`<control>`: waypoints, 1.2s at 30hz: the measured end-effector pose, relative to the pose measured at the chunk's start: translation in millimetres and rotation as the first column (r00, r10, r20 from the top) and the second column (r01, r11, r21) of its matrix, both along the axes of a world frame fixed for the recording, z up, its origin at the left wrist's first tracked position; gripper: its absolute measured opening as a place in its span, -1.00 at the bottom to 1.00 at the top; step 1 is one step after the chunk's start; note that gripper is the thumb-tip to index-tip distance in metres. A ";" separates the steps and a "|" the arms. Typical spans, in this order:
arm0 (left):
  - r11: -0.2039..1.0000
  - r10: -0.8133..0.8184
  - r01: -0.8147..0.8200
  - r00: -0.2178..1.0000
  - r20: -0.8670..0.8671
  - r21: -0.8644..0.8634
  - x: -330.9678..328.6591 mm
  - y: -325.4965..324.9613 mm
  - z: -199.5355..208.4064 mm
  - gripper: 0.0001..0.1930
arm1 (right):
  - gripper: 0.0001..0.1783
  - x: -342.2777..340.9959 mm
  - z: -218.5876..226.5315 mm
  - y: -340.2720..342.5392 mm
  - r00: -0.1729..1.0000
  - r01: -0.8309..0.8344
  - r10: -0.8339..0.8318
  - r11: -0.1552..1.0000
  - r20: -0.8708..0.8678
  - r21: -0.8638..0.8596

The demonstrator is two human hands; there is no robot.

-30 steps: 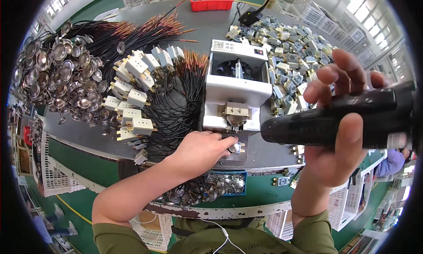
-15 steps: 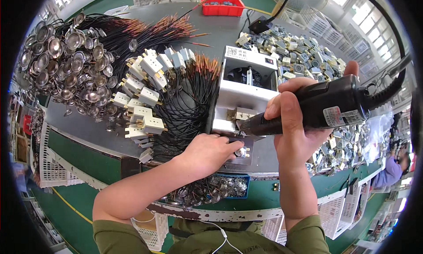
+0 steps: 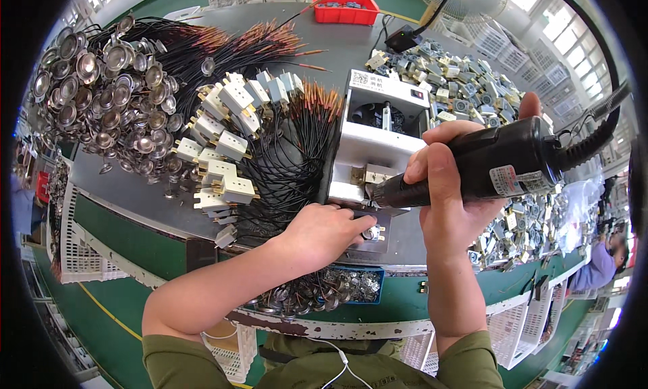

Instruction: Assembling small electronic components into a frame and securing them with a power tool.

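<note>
My right hand (image 3: 453, 220) is wrapped round a black electric screwdriver (image 3: 503, 156), which lies tilted with its nose pointing left. That nose is at a pale block with brass-coloured terminals (image 3: 382, 174), seated in the front of a silver metal machine (image 3: 374, 146). Whether the bit touches a screw is hidden. Below the machine's front edge, my left hand (image 3: 318, 230) has its fingers closed at a small silver part with metal prongs (image 3: 372, 234); the hand partly covers it. Beside that hand are black wires (image 3: 280, 180) joined to white plug-like blocks (image 3: 233, 146).
Round metal discs on wires (image 3: 115, 99) are heaped at the left. Many loose blocks (image 3: 472, 85) cover the right side. A red bin (image 3: 345, 12) stands at the back, a blue tray (image 3: 380, 288) of metal parts near the front edge. A thick cable (image 3: 594, 143) trails from the screwdriver.
The view has shifted slightly, so the bench things appear a little further right. Both hands keep nearly the same pose, and the screwdriver stays at the block.
</note>
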State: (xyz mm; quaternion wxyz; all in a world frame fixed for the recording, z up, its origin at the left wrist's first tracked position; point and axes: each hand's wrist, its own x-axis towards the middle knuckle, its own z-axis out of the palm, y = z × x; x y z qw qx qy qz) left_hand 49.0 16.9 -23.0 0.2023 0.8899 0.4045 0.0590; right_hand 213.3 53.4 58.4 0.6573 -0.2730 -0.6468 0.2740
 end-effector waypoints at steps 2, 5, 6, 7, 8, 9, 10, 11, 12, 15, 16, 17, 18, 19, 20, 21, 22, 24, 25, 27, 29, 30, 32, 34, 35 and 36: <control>1.000 -0.006 0.006 1.000 -0.006 0.006 0.3 0.1 -0.4 -0.70 | 0.11 -7.2 1.8 -2.8 0.998 0.004 -0.004 1.000 -0.057 0.001; 1.000 -0.013 0.013 1.000 -0.022 0.023 -0.9 -0.1 -2.3 -0.68 | 0.12 -17.2 -4.8 -10.1 0.969 0.247 -0.246 0.969 -0.036 0.019; 0.999 -0.017 0.018 0.999 -0.030 0.034 -1.6 -0.2 -3.6 -0.67 | 0.12 -16.9 -4.5 -8.9 0.969 0.244 -0.243 0.970 -0.037 0.017; 0.999 -0.017 0.018 0.999 -0.030 0.034 -2.0 -0.2 -7.3 -0.67 | 0.14 -15.2 -2.4 -6.7 0.993 0.118 -0.118 0.993 -0.023 0.001; 0.999 -0.006 0.006 1.000 0.014 0.033 -2.3 -0.3 -12.8 -0.66 | 0.16 -12.7 0.7 -3.3 1.000 -0.010 0.009 1.000 -0.011 -0.017; 0.999 0.005 -0.007 0.998 0.058 0.033 -2.9 -0.7 -15.6 -0.65 | 0.18 -9.9 4.1 1.1 0.991 -0.137 0.137 0.990 -0.003 -0.036; 0.999 0.001 -0.003 0.998 0.059 0.032 -2.2 -0.1 -13.0 -0.65 | 0.21 -5.4 7.6 6.6 0.966 -0.258 0.259 0.964 0.005 -0.056; 0.999 -0.016 0.015 1.000 0.021 0.032 -1.8 0.5 -7.9 -0.65 | 0.23 -1.3 10.7 12.1 0.926 -0.375 0.377 0.924 0.010 -0.077; 0.999 -0.033 0.033 0.999 -0.017 0.032 -1.1 1.0 -5.1 -0.64 | 0.26 2.0 13.0 17.5 0.872 -0.486 0.489 0.869 0.012 -0.098; 1.000 -0.024 0.024 1.000 0.017 0.014 1.2 1.5 -5.3 -0.62 | 0.26 8.1 10.3 42.8 0.757 -0.652 0.653 0.755 -0.019 -0.071; 1.000 -0.022 0.022 1.000 0.012 0.009 0.0 1.3 -6.0 -0.62 | 0.24 3.9 6.9 46.8 0.723 -0.691 0.691 0.721 -0.028 -0.045; 0.999 -0.023 0.023 1.000 -0.006 0.037 -0.9 1.0 -6.8 -0.61 | 0.20 -8.6 6.0 37.2 0.843 -0.531 0.518 0.845 -0.143 -0.070; 0.998 -0.024 0.025 0.999 -0.024 0.064 -1.7 0.8 -7.4 -0.60 | 0.17 -23.0 7.5 24.1 0.916 -0.351 0.315 0.929 -0.247 -0.117; 0.998 -0.030 0.031 0.999 -0.023 0.061 -2.0 -0.1 -6.8 -0.60 | 0.14 -28.1 11.4 16.3 0.935 -0.276 0.241 0.955 -0.259 -0.108; 0.997 -0.029 0.030 1.000 -0.007 0.074 -2.7 -0.8 -6.0 -0.59 | 0.14 -24.4 9.9 12.8 0.937 -0.270 0.235 0.956 -0.259 -0.112; 0.996 -0.028 0.027 1.000 0.008 0.088 -3.5 -1.8 -6.1 -0.59 | 0.14 -19.0 8.1 10.1 0.966 -0.222 0.206 0.971 -0.154 -0.094; 0.996 -0.033 0.032 0.999 0.009 0.088 -4.9 -2.3 -8.7 -0.59 | 0.15 -15.6 7.4 8.2 0.984 -0.176 0.173 0.982 -0.047 -0.067; 0.991 -0.015 0.001 0.994 0.109 0.131 -7.2 -4.0 -16.2 -0.59 | 0.16 -11.8 9.4 -0.4 0.989 -0.144 0.141 0.986 -0.054 -0.077; 0.992 -0.010 -0.002 0.995 0.098 0.123 -7.8 -3.8 -16.0 -0.60 | 0.17 -4.6 9.4 -5.4 0.985 -0.174 0.172 0.982 -0.026 -0.068; 0.995 0.003 -0.011 0.997 0.081 0.097 -4.8 -2.3 -12.3 -0.65 | 0.19 11.2 11.7 -18.2 0.984 -0.180 0.179 0.979 -0.019 -0.094; 0.997 0.012 -0.017 0.998 0.062 0.071 -3.9 -1.6 -11.6 -0.70 | 0.21 23.9 4.5 -27.7 0.983 -0.186 0.185 0.975 -0.017 -0.125; 0.996 0.012 -0.018 0.997 0.074 0.083 -4.2 -1.7 -12.3 -0.69 | 0.22 26.6 1.9 -31.6 0.987 -0.160 0.163 0.975 0.009 -0.152; 0.995 0.001 -0.010 0.996 0.089 0.095 -3.5 -0.8 -11.7 -0.67 | 0.22 28.5 -7.5 -33.2 0.989 -0.129 0.138 0.982 0.055 -0.139; 0.995 0.004 -0.010 0.998 0.066 0.098 -3.9 -0.6 -10.3 -0.66 | 0.22 28.3 -13.3 -33.4 0.989 -0.135 0.143 0.980 0.044 -0.149; 0.995 0.004 -0.010 0.998 0.066 0.096 -3.7 -0.2 -10.2 -0.66 | 0.21 28.1 -14.6 -33.6 0.990 -0.134 0.140 0.977 0.024 -0.163; 0.996 0.004 -0.009 0.999 0.052 0.090 -3.4 0.1 -10.1 -0.66 | 0.21 28.1 -16.5 -33.8 0.990 -0.134 0.140 0.977 0.024 -0.165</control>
